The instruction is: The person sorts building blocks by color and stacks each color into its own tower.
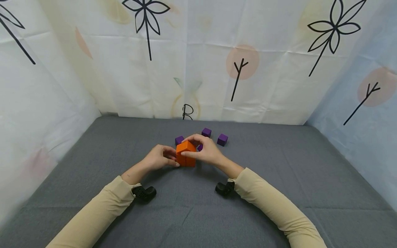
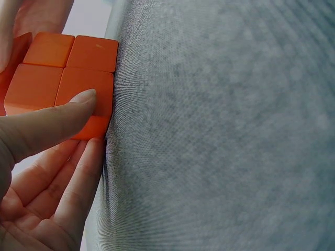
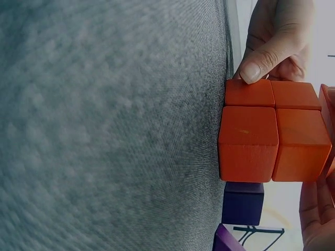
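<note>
At frame centre, the right hand [image 1: 207, 150] pinched a slightly tilted orange block [image 1: 185, 147] right above the orange block stack [image 1: 190, 162]; the left hand's [image 1: 159, 158] parted, straightish fingers touched the stack's left side.

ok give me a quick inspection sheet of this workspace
Surface: grey fabric-covered table, faint creases toward the near side
Job's things: stacked orange blocks standing on the fabric, with an orange top piece above them
Clutter: four purple blocks visible beyond the stack, spaced apart
Grippers: left hand touches the lower blocks; right hand holds the top piece; a black device at each wrist
Cables: nothing seen
Surroundings: pale printed curtains behind and at both sides
</note>
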{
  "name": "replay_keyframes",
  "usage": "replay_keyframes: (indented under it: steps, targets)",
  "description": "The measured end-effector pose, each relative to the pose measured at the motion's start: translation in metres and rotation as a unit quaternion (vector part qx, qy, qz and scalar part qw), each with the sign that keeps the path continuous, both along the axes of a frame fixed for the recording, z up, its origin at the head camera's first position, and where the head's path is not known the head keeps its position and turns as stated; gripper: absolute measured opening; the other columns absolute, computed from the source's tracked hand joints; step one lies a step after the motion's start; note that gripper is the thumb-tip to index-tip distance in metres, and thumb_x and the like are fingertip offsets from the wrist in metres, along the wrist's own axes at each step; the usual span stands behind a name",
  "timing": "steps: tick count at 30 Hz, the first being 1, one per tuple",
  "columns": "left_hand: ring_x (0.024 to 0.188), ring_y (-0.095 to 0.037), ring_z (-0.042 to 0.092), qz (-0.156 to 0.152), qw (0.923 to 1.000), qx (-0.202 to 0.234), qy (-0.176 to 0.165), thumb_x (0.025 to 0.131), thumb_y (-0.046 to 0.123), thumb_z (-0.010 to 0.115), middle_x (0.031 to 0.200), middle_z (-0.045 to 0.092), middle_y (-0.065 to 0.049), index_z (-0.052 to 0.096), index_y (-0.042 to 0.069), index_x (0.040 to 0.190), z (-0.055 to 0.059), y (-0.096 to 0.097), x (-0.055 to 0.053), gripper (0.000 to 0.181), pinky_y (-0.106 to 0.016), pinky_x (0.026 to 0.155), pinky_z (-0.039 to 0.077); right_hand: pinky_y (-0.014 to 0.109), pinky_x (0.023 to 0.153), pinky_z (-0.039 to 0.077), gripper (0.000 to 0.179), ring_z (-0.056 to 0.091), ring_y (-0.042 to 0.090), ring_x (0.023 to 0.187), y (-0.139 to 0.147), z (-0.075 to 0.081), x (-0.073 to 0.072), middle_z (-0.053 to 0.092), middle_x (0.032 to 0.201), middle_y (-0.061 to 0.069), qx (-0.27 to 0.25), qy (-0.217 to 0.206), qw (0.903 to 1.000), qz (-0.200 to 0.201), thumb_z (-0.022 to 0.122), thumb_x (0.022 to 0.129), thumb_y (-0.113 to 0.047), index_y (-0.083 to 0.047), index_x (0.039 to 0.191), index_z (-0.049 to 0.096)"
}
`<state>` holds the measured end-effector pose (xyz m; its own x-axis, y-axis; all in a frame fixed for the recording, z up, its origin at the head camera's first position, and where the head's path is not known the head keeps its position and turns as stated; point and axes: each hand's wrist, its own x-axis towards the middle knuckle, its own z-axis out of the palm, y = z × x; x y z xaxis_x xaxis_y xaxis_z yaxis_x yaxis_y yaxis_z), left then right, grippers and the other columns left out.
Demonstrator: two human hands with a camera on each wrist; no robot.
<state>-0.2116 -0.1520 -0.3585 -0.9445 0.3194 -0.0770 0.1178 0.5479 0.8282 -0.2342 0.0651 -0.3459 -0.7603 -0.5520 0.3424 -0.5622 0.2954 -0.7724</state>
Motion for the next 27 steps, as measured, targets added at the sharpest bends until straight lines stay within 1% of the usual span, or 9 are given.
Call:
replay_keyframes:
  steps: [6, 12, 24, 27]
  targets:
    - [0.09, -0.017, 0.064, -0.002, 1.0, 0.002, 0.001, 0.079, 0.01, 0.078, 0.1, 0.071, -0.011, 0.068, 0.0, 0.109, -0.001, -0.0001, -0.0003, 0.033, -0.032, 0.079, 0.053, 0.051, 0.084, 0.049, 0.035, 0.058, 0.019, 0.09, 0.0008, -0.0007, -0.0001, 0.065, 0.105, 0.007, 0.015, -0.003, 0.9999, 0.004, 0.076, 0.081, -0.017, -0.009, 0.113, 0.066]
    - [0.09, -0.017, 0.064, -0.003, 1.0, 0.0, 0.007, 0.079, 0.01, 0.078, 0.1, 0.071, -0.011, 0.068, 0.0, 0.109, -0.0013, 0.0005, -0.0003, 0.033, -0.032, 0.079, 0.053, 0.05, 0.086, 0.048, 0.035, 0.058, 0.018, 0.091, 0.001, -0.0009, 0.0, 0.065, 0.104, 0.006, 0.024, -0.008, 0.9996, 0.008, 0.076, 0.082, -0.018, -0.009, 0.115, 0.065]
    - [0.091, -0.016, 0.064, 0.005, 0.9999, -0.012, -0.002, 0.079, 0.011, 0.078, 0.102, 0.07, -0.01, 0.067, 0.002, 0.111, -0.0005, 0.0008, -0.0009, 0.035, -0.034, 0.082, 0.053, 0.051, 0.086, 0.048, 0.036, 0.057, 0.019, 0.09, 0.0016, -0.0016, -0.0004, 0.065, 0.106, 0.007, 0.025, -0.009, 0.9995, 0.014, 0.075, 0.082, -0.017, -0.008, 0.115, 0.065]
    - [0.092, -0.017, 0.064, 0.001, 0.9999, -0.016, 0.0, 0.08, 0.011, 0.077, 0.103, 0.07, -0.01, 0.067, 0.001, 0.112, 0.0003, 0.0013, -0.0004, 0.035, -0.035, 0.083, 0.053, 0.051, 0.086, 0.048, 0.036, 0.057, 0.018, 0.089, 0.0018, -0.0013, -0.0004, 0.065, 0.106, 0.008, 0.025, -0.005, 0.9996, 0.015, 0.075, 0.082, -0.017, -0.008, 0.116, 0.065]
